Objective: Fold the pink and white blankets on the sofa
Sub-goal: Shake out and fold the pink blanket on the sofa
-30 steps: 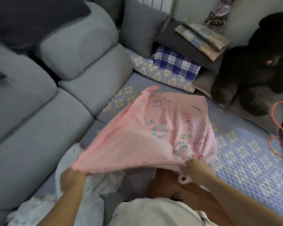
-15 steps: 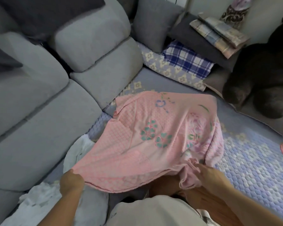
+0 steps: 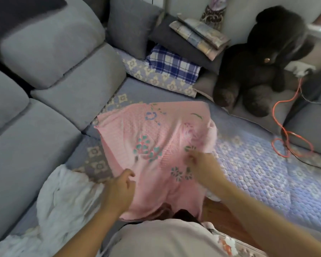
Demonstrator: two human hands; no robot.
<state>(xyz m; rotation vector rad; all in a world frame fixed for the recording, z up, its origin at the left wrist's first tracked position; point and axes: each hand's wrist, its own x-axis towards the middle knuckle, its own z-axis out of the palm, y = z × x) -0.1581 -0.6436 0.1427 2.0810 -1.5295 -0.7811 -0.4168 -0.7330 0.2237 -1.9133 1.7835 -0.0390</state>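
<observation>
Left hand [image 3: 119, 190] sits on the near-left edge of the pink blanket [image 3: 156, 145], fingers loosely curled, can't tell if it's actually gripping. Right hand [image 3: 202, 167] rests on the blanket's right side, too blurry to call. Pink blanket's spread over the quilted sofa [image 3: 267, 173] seat, white blanket [image 3: 63, 201] crumpled just left of it.
</observation>
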